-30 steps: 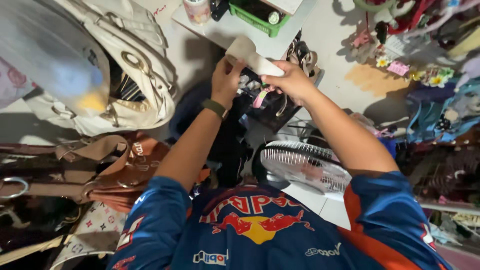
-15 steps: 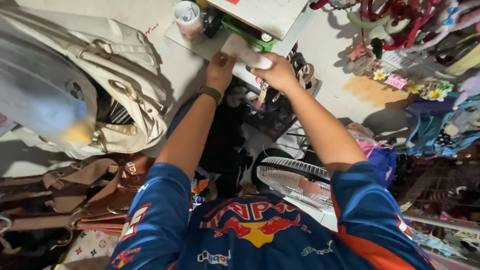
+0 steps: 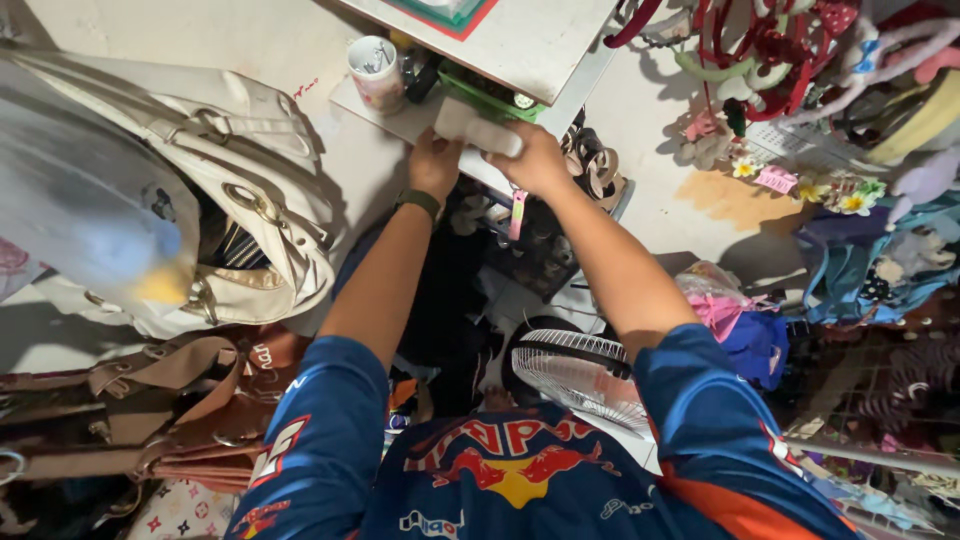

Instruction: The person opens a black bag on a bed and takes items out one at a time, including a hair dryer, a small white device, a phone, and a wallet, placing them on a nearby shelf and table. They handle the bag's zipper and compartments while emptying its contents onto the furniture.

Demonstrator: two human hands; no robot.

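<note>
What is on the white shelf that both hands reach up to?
On the white shelf stand a patterned cup and a green basket. The left hand and right hand hold a pale folded object at its edge. A board above hides the rest.

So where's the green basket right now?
Top centre of the head view: the green basket sits on the lower shelf, right of the cup, just above both hands.

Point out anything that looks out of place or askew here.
Nothing looks spilled or broken. Both hands, left hand and right hand, hold a pale flat object tilted at the shelf edge. The fan stands close among piled clothes.
</note>
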